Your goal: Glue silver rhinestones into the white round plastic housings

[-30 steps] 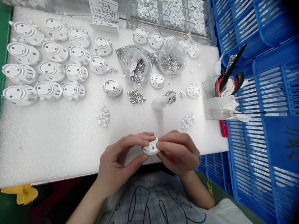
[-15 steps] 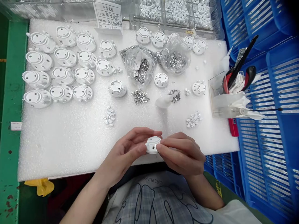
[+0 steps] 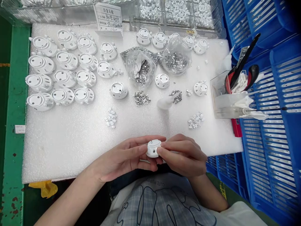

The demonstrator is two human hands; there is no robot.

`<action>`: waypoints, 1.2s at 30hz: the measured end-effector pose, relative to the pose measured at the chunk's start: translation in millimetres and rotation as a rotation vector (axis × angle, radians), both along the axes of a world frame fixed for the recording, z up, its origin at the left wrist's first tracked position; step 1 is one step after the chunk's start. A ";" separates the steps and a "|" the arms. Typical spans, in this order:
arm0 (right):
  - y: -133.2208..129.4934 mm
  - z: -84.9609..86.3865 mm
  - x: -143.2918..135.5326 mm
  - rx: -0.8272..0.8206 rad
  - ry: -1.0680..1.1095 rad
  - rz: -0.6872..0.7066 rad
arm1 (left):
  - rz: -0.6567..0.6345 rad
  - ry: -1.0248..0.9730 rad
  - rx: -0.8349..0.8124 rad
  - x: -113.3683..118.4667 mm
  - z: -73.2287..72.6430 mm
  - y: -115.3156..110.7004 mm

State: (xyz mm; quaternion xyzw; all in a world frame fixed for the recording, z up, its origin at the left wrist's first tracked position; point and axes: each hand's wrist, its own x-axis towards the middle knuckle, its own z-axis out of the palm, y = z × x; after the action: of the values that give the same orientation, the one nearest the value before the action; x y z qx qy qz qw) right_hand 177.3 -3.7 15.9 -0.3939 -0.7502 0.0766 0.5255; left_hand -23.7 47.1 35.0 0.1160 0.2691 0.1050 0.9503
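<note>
Close to the table's front edge, my left hand [image 3: 128, 153] holds a small white oval plastic part [image 3: 153, 149] between its thumb and fingers. The part has a raised oval top and a dark diamond-shaped spot on its side. My right hand [image 3: 185, 153] is closed, thumb and index finger pinching the part's right side. Any tiny piece between those fingertips is hidden. Beyond the hands lie a pile of small white pieces [image 3: 196, 120], another white pile [image 3: 111, 118] and a heap of tiny silver pieces [image 3: 141, 98]. A white squeeze bottle [image 3: 164, 103] stands between them.
Rows of similar white oval parts [image 3: 39, 82] cover the foam board's left side. Two clear bags [image 3: 141, 70] of silver bits sit mid-board. At right, a clear box [image 3: 217, 97] holds red-and-black-handled pliers [image 3: 240, 67], beside blue crates [image 3: 268, 125]. A handwritten card [image 3: 108, 20] stands behind.
My left hand has turned and flattened, its lower fingers now showing beneath the part. The part has tilted slightly. My right hand keeps its pinch. The view has shifted a little.
</note>
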 end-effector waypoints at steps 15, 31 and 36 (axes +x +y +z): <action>-3.7 -3.2 -2.2 -0.056 0.066 -0.017 | 0.043 0.092 -0.119 3.7 2.9 -2.4; -5.0 -5.2 -1.2 -0.096 0.079 -0.050 | 0.074 0.123 -0.022 8.0 4.4 -9.4; -3.3 -2.7 -0.3 -0.199 0.148 -0.089 | 0.046 0.163 0.154 10.9 5.9 -9.7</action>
State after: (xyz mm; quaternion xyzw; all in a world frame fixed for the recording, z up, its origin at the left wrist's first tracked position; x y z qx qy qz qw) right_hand 177.0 -7.0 13.2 -0.4700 -0.6799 0.1561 0.5407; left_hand -12.8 37.4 40.9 0.1905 0.3391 0.1376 0.9109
